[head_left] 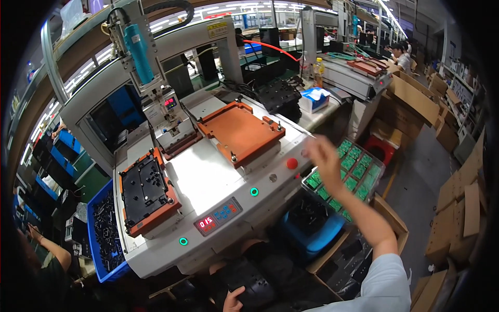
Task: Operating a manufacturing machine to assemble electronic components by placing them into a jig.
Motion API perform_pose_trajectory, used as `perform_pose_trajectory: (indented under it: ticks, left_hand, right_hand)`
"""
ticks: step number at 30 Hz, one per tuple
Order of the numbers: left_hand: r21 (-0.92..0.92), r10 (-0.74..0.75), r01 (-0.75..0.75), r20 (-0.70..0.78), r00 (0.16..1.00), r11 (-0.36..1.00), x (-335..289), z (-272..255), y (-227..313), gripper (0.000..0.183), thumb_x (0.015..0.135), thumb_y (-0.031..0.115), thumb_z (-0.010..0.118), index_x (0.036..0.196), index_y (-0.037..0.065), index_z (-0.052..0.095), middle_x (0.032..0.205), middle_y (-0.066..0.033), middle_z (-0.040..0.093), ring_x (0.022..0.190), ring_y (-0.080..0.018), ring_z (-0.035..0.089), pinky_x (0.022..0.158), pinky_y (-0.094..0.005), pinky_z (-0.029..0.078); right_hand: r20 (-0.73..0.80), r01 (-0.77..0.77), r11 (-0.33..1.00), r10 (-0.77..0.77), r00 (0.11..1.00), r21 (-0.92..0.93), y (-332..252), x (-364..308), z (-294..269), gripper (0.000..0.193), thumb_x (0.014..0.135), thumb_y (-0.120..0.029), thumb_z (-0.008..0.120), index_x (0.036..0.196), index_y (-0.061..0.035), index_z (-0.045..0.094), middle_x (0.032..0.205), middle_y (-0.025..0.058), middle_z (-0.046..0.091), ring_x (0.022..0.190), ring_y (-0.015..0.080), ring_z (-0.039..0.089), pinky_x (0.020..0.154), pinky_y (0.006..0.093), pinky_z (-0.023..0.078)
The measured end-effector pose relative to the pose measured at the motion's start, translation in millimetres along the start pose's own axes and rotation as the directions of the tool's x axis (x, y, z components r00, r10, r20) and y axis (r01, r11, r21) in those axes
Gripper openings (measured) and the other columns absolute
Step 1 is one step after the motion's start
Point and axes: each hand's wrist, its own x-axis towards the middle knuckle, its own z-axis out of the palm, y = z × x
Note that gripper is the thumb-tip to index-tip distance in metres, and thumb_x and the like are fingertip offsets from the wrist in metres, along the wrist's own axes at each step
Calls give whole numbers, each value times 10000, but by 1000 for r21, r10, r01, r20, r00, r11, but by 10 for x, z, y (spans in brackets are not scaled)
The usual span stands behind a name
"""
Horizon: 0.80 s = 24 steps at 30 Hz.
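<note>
My left hand (234, 300) is at the lower edge, gripping a black plastic panel (248, 285) held low in front of the machine. Only its thumb and part of the fingers show. My right hand (323, 156) is raised near the machine's front right corner, blurred by motion, and its fingers cannot be read. Just below and right of it lies a clear tray (378, 179) of green circuit boards (358, 169). On the machine, an orange fixture (241, 130) shows its bare surface. A second fixture at the left carries a black panel (144, 183).
A teal screwdriving head (138, 54) hangs over the machine bed. The front panel has a red button (291, 163) and green-lit buttons (254, 192). A blue bin (106, 260) of small black parts stands at left. Cardboard boxes (457, 223) line the right; another person (52, 255) works at far left.
</note>
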Motion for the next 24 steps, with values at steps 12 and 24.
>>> perform_pose_trajectory:
  ticks: [12,24]
  left_hand:
    - [-103,135,-129,55,989,986,-141,1182,263,564,763,-7,670,1289,12,468,1193,-137,589,1046,-276,608,925,-396,497]
    - [525,460,-540,288,840,657,-283,872,559,677,869,192,660,1443,94,314,1202,-173,571,1203,-331,500,1027,-441,385]
  right_hand:
    - [580,-701,707,531,617,98,-486,-2439,347,379,929,-207,603,1216,13,492,976,63,624,856,91,570,753,248,463]
    - [352,-207,969,150,924,133,-1142,23,-117,330,920,-217,605,1149,18,569,981,-12,577,917,49,511,828,215,412]
